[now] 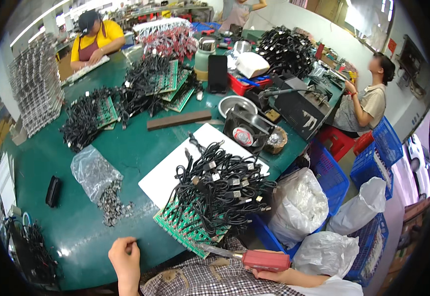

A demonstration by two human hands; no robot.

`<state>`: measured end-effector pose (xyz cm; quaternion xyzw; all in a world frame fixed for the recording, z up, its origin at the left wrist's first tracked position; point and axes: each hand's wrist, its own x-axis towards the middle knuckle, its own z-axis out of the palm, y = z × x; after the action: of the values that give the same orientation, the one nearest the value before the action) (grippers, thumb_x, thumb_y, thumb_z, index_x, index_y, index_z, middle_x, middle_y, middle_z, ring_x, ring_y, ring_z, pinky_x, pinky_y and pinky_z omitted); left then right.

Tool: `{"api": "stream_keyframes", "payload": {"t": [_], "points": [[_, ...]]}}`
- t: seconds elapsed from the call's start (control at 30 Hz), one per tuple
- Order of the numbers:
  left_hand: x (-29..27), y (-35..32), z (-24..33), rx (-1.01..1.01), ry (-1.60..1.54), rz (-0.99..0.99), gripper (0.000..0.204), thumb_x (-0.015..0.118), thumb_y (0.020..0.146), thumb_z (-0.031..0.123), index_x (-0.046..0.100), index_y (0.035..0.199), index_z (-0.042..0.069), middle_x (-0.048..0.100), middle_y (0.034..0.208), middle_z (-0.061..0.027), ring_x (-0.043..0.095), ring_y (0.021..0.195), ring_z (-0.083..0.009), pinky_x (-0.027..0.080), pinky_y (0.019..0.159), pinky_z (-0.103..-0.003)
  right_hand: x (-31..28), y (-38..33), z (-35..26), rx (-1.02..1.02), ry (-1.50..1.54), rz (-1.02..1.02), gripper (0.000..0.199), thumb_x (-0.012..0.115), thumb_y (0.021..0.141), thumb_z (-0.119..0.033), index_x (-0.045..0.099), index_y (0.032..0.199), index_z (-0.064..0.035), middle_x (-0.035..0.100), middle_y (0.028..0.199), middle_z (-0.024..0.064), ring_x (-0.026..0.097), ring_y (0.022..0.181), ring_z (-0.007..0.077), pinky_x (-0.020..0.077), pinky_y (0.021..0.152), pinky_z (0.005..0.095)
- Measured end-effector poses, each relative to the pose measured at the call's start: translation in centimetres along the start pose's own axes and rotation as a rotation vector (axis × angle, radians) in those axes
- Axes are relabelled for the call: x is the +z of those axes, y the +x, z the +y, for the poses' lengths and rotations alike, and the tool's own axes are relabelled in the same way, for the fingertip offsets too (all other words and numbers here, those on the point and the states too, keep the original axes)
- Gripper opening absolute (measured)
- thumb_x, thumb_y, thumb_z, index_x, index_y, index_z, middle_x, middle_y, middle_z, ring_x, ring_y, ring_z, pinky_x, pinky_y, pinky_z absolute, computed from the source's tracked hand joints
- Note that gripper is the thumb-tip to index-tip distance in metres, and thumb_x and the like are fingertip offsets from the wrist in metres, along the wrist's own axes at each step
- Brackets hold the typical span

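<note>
left hand (pixel 125 257): fingers curled, seemingly empty | right hand (pixel 273 277): fingers grip red-handled tool (pixel 266 260), tip at green board (pixel 174 228) | board: worktop's (pixel 136 251) near edge, partly under black cables (pixel 220 190) | progress: cables laid on, tool work looks unfinished

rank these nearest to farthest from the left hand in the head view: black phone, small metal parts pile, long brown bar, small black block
From the left hand:
1. small metal parts pile: just beyond it
2. small black block: farther left
3. long brown bar: well beyond, rightward
4. black phone: beyond the bar, farther right
</note>
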<state>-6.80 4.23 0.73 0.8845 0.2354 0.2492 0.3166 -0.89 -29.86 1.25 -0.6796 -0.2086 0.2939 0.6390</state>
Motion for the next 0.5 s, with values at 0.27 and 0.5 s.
{"api": "stream_keyframes", "payload": {"t": [0.27, 0.5], "points": [[0.0, -0.3, 0.4, -0.142, -0.221, -0.074, 0.012, 0.055, 0.071, -0.011, 0.059, 0.081, -0.007, 0.059, 0.076, -0.0107, 0.059, 0.069, -0.0152, 0.048, 0.061, -0.024, -0.3, 1.7, 0.3, 0.046, 0.23, -0.029, 0.043, 0.063, 0.079, -0.01, 0.045, 0.115, 0.0025, 0.057, 0.099, 0.0061, 0.052, 0.071, 0.0082, 0.0431, 0.065, 0.0211], [-0.1, -2.8, 3.5, -0.504, -0.847, -0.371, 0.011, 0.056, 0.08, -0.004, 0.058, 0.09, -0.003, 0.063, 0.081, -0.0089, 0.061, 0.074, -0.014, 0.048, 0.069, -0.023, 0.0, -0.1, 0.2, 0.095, 0.242, -0.025, 0.045, 0.063, 0.079, -0.01, 0.043, 0.118, 0.0023, 0.056, 0.1, 0.0066, 0.052, 0.071, 0.0084, 0.0431, 0.065, 0.0219]]}}
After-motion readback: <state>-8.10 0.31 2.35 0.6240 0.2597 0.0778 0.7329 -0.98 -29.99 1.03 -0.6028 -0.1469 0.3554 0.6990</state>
